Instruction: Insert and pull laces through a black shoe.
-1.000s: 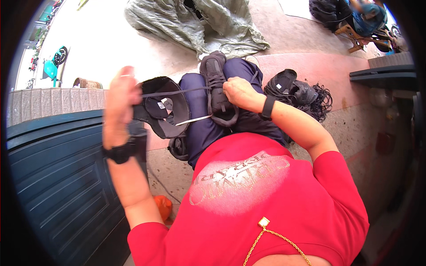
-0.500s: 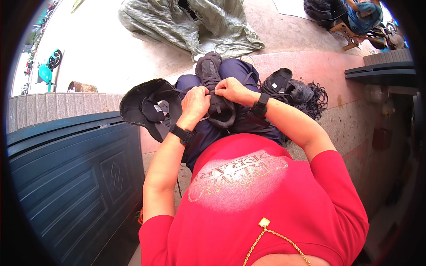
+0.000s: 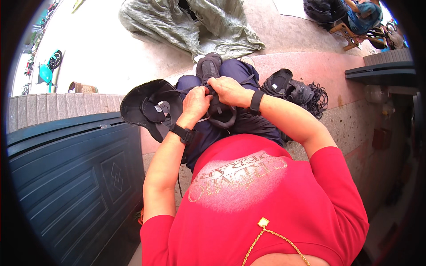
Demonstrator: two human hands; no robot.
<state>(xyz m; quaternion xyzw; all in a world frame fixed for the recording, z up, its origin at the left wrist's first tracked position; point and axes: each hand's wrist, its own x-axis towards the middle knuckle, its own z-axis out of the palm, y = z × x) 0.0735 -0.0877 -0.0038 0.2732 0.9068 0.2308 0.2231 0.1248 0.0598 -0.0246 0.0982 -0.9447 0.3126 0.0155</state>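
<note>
A black lace-up sneaker [image 3: 208, 67] rests on my lap, its toe pointing away from me and its heel opening toward my belly. My left hand [image 3: 196, 105] is closed at the left side of the lacing, fingertips pinched on a dark shoelace. From the other side my right hand [image 3: 231, 92] reaches over the lacing, closed in a pinch on the lace. The lace itself is mostly hidden by my fingers. Both hands nearly meet above the shoe's tongue.
Left of my knees lies a black open bag-like item [image 3: 133, 106] with a dark shoe in it. At right are dark shoes [image 3: 277, 84] and a tangle of black laces [image 3: 316, 99]. A grey-green sack [image 3: 155, 26] lies ahead. Blue doors [image 3: 75, 177] flank me.
My right hand has shifted slightly left and forward over the lacing, with its back turned more upward. The left hand has hardly moved; the sneaker stays on my lap.
</note>
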